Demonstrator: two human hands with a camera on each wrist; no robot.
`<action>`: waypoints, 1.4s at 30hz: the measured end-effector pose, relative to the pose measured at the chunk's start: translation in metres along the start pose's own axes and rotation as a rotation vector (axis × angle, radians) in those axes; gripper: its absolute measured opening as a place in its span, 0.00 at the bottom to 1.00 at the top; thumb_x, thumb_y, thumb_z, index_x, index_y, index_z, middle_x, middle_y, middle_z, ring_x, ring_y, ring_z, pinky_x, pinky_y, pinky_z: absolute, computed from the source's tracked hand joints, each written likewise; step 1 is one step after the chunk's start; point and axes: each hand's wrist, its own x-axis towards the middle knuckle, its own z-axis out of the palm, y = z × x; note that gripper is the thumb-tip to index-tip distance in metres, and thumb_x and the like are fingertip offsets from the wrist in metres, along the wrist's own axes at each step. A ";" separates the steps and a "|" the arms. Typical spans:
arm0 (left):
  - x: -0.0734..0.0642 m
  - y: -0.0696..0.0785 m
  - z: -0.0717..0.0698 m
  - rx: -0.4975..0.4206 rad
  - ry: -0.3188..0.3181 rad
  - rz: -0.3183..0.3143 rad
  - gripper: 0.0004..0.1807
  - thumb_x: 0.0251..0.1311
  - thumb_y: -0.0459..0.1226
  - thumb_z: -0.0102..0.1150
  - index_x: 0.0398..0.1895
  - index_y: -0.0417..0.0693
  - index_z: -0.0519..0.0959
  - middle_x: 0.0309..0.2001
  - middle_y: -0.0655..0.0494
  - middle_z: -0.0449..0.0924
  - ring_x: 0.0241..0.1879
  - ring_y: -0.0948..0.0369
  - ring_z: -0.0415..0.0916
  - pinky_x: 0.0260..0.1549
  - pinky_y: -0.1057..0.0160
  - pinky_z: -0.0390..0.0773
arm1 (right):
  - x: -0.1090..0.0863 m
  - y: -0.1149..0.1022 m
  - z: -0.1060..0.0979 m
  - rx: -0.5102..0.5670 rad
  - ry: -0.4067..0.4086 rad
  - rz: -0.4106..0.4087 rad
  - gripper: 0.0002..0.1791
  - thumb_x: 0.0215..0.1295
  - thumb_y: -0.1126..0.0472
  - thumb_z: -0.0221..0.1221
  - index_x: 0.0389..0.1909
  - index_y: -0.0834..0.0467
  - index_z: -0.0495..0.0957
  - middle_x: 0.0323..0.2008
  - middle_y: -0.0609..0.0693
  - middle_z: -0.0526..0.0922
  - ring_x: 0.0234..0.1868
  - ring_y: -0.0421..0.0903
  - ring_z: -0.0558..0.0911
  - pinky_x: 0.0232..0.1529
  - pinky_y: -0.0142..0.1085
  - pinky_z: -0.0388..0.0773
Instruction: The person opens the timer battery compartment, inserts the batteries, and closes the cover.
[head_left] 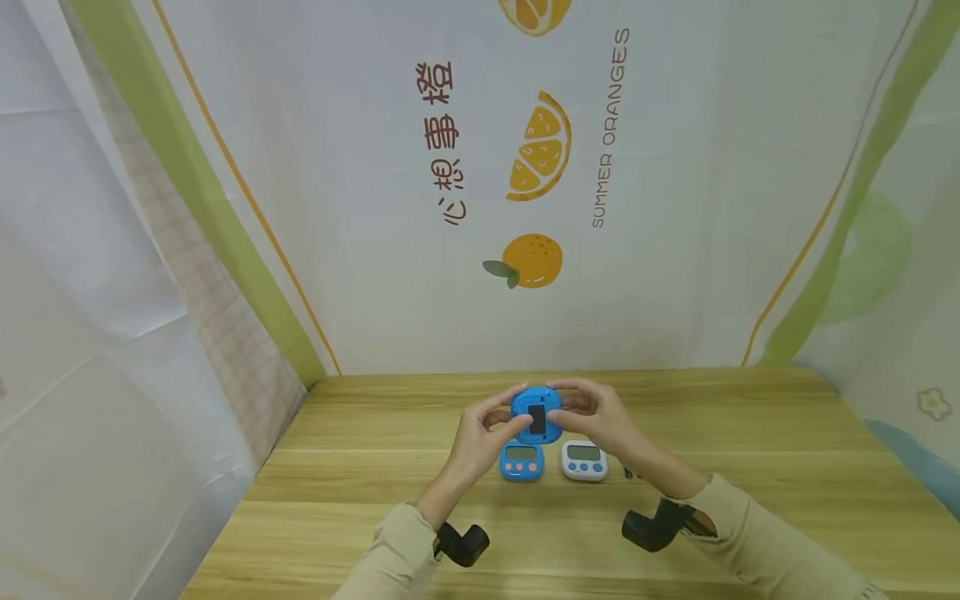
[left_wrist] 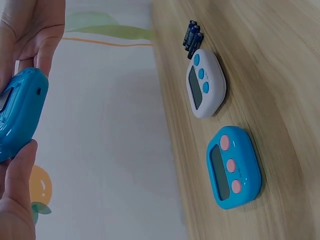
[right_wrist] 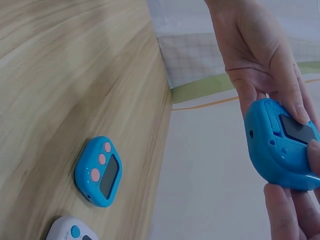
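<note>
My left hand (head_left: 478, 435) and right hand (head_left: 606, 423) hold a blue digital timer (head_left: 536, 398) between them, raised above the table. Its back faces me, with a black rectangular plate (head_left: 537, 419) in the middle. Both thumbs press on this back while the other fingers curl behind the edges. The right wrist view shows the held timer (right_wrist: 272, 155) from its side, a small hole in its rim. Below it on the table sit a second blue timer (head_left: 521, 462) with pink buttons and a white timer (head_left: 584, 462) with blue buttons, both screen up.
Several small dark-blue batteries (left_wrist: 193, 39) lie beside the white timer, partly hidden by my right forearm in the head view. The wooden table (head_left: 360, 500) meets a white curtain (head_left: 360, 208) printed with oranges at its back edge.
</note>
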 end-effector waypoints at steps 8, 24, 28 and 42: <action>0.000 0.000 0.001 -0.014 -0.005 0.001 0.22 0.54 0.26 0.55 0.55 0.33 0.69 0.47 0.38 0.74 0.37 0.46 0.77 0.32 0.69 0.78 | 0.002 0.003 0.001 0.013 0.014 -0.005 0.22 0.55 0.65 0.60 0.49 0.69 0.70 0.39 0.66 0.78 0.39 0.53 0.80 0.35 0.38 0.79; 0.001 -0.031 -0.006 -0.059 -0.033 -0.070 0.24 0.55 0.30 0.56 0.57 0.41 0.69 0.44 0.40 0.73 0.40 0.47 0.76 0.36 0.65 0.78 | 0.002 0.009 0.003 0.044 -0.073 -0.060 0.20 0.57 0.68 0.57 0.49 0.73 0.68 0.41 0.70 0.76 0.40 0.56 0.79 0.34 0.40 0.79; 0.001 -0.037 -0.006 -0.055 -0.039 -0.045 0.24 0.55 0.32 0.56 0.58 0.40 0.68 0.42 0.41 0.73 0.39 0.47 0.77 0.36 0.64 0.78 | 0.001 0.011 0.002 0.036 -0.069 -0.039 0.21 0.57 0.68 0.58 0.50 0.72 0.68 0.40 0.69 0.76 0.40 0.55 0.79 0.34 0.39 0.79; -0.001 -0.041 -0.004 -0.076 -0.019 -0.061 0.24 0.55 0.31 0.56 0.58 0.43 0.69 0.40 0.43 0.73 0.36 0.54 0.78 0.32 0.66 0.79 | -0.004 0.016 -0.001 -0.003 -0.039 0.009 0.18 0.57 0.64 0.58 0.45 0.68 0.66 0.39 0.64 0.77 0.39 0.52 0.80 0.36 0.36 0.79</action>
